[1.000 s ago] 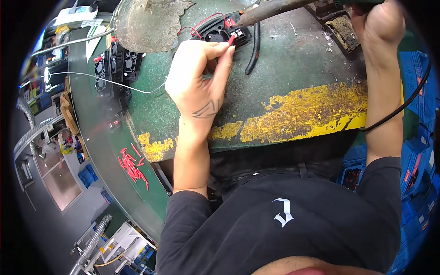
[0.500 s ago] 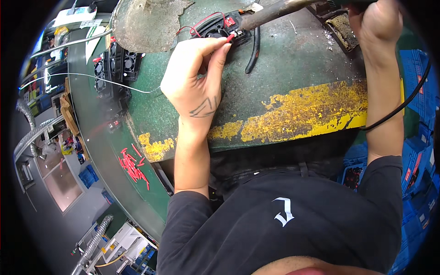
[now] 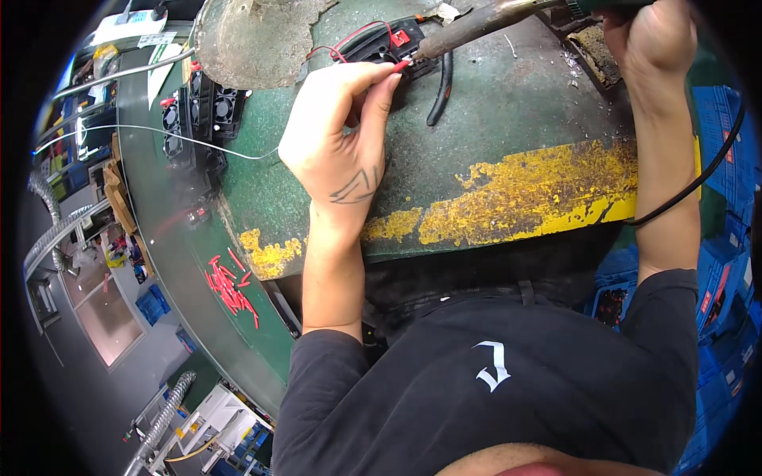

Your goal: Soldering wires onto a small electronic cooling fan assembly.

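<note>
A red tube (image 3: 402, 67) is pinched by the fingers (image 3: 371, 74) of the left hand (image 3: 333, 131); a soldering iron (image 3: 492, 25) is gripped by the right hand (image 3: 657, 40) above the surface (image 3: 516, 111).

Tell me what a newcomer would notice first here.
Worn yellow paint stands out along the near edge of the green bench. Beyond it, the left hand pinches a small red piece near the tip of the soldering iron in the right hand. A pile of thin red pieces lies at lower left.
</note>
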`<control>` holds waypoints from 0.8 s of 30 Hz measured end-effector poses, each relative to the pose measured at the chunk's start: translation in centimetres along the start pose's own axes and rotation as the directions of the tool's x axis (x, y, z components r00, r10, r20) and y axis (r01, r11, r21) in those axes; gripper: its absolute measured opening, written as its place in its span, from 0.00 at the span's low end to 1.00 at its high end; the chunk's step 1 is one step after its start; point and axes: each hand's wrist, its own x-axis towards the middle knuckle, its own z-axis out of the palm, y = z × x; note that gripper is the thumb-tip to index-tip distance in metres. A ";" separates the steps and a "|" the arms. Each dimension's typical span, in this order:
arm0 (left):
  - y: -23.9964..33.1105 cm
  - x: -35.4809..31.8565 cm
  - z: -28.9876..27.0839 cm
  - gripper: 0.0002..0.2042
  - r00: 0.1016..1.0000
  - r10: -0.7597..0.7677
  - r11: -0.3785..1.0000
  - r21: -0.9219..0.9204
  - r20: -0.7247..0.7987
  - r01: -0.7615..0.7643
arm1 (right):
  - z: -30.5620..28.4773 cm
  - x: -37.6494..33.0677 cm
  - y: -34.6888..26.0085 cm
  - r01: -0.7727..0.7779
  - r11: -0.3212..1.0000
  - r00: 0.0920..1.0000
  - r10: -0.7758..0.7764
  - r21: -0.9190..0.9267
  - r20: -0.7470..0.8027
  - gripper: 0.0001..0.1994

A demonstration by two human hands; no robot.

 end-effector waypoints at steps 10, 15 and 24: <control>0.2 0.0 -0.1 0.06 1.000 -0.007 1.000 -0.004 0.004 0.007 | 0.0 -0.1 -0.2 -0.011 1.000 1.000 0.011 0.001 0.011 0.08; 0.4 -0.1 -0.2 0.06 1.000 -0.027 1.000 -0.011 -0.010 0.027 | 0.0 0.0 0.3 -0.010 1.000 1.000 0.010 0.010 0.002 0.08; -0.3 0.1 -0.1 0.07 0.993 0.002 0.999 -0.051 -0.116 -0.008 | -0.4 0.3 0.7 0.011 1.000 1.000 -0.011 0.009 0.016 0.08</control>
